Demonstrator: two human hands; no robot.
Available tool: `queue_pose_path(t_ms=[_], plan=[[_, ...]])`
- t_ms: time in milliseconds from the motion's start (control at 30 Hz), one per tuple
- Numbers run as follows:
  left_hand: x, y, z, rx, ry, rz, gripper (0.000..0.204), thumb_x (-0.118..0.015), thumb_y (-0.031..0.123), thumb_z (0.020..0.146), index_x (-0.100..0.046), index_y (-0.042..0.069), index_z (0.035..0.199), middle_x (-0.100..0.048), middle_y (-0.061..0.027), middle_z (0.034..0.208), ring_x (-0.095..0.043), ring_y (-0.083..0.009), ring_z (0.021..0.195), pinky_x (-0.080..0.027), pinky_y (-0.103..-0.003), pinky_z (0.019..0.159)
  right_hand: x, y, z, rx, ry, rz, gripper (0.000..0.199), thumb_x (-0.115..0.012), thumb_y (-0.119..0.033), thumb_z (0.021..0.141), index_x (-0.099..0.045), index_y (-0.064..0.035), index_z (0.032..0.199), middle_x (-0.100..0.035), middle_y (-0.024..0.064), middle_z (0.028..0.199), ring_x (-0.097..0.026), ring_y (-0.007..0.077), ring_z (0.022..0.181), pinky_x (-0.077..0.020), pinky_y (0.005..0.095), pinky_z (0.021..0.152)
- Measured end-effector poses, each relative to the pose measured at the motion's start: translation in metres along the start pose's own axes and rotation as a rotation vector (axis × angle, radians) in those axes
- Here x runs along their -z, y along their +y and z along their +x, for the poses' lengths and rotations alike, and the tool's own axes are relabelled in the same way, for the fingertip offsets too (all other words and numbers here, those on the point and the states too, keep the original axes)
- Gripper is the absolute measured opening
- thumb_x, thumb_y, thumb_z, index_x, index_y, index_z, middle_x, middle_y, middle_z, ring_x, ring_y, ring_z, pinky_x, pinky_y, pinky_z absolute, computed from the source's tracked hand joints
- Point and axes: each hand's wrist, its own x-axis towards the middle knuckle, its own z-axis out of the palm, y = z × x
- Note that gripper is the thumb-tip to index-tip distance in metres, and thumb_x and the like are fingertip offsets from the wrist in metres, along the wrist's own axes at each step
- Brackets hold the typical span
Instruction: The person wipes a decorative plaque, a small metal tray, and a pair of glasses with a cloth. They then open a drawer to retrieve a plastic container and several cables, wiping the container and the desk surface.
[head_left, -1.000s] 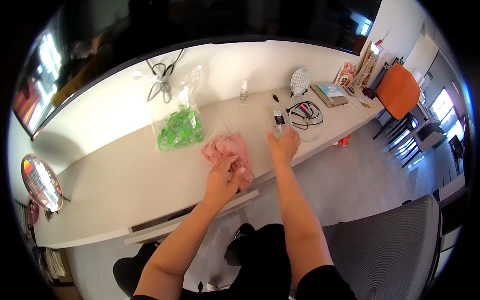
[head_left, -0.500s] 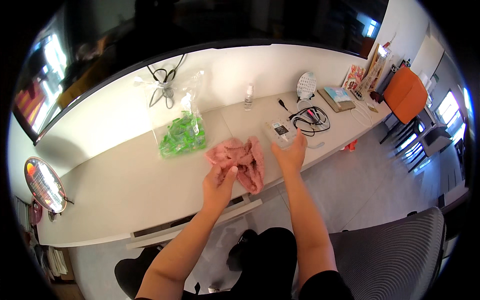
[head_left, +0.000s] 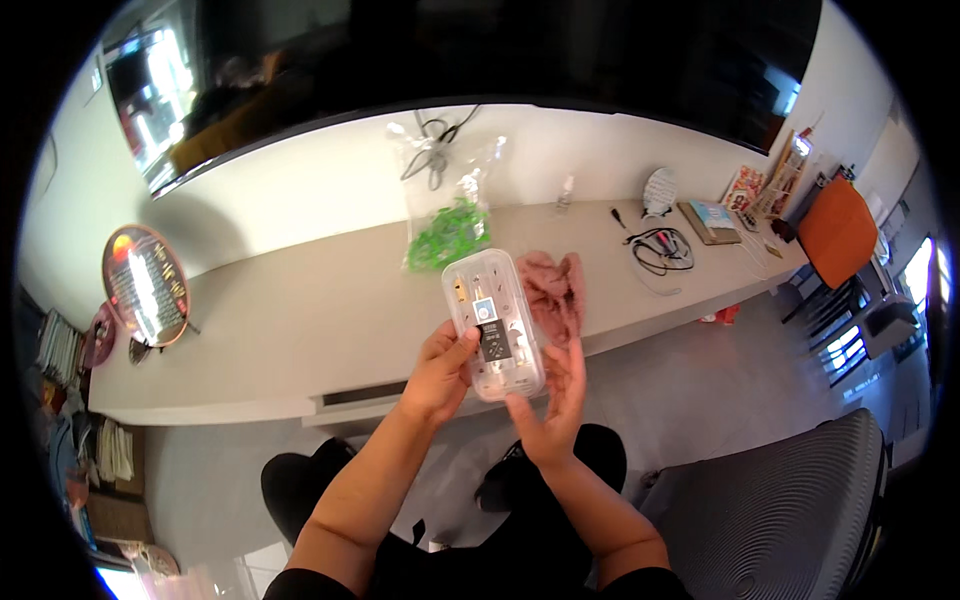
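Observation:
A translucent plastic box (head_left: 478,272) with a dark label and small printed figures on its lid is held up in front of the table's edge. My left hand (head_left: 440,372) grips its lower left side, thumb across the lid. At its lower right corner is my right hand (head_left: 552,412), fingers spread and thumb close to the bottom edge; whether the thumb touches the box I cannot tell. Just behind the box, a crumpled pink fluffy cloth (head_left: 556,292) lies on the table, partly covered by the box and my right fingertips.
On the long pale table (head_left: 300,320) stand a clear bag of green packets (head_left: 450,235), a small clear bottle (head_left: 566,194) and a round mirror (head_left: 145,285). Black cables (head_left: 660,250) lie to the right. A dark chair (head_left: 760,500) is at my right, below a wall screen (head_left: 500,60).
The plastic box has come off the table by the cables and is now in my left hand. My left hand has left the pink cloth; my right hand has come back beside the box.

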Motion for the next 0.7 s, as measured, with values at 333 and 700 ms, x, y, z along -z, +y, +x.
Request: queue_pose_path(t_ms=[333,700], plan=[[0.130,-0.019,-0.085,-0.093,0.415,1.389,0.029,-0.051,0.025,0.093,-0.061,0.005,0.111,-0.064,-0.0121,0.098,-0.060,-0.0252,0.090,-0.044,-0.035,0.084,-0.060,0.044,-0.046,-0.873,-0.276,0.555,0.033,-0.063,-0.014,0.089,-0.053,0.0007,0.117,-0.063,0.0052,0.103,-0.059,0.0109,0.090,-0.0472,0.0259,0.081],[0.123,-0.035,-0.129,-0.062,0.463,1.977,0.023,-0.053,0.020,0.087,-0.065,0.006,0.101,-0.062,-0.0115,0.104,-0.056,-0.0304,0.102,-0.036,-0.055,0.096,-0.075,0.032,-0.062,-0.964,-0.322,0.588,0.029,-0.060,-0.016,0.090,-0.055,0.0002,0.114,-0.063,0.0038,0.100,-0.060,0.0107,0.087,-0.0472,0.0255,0.079]])
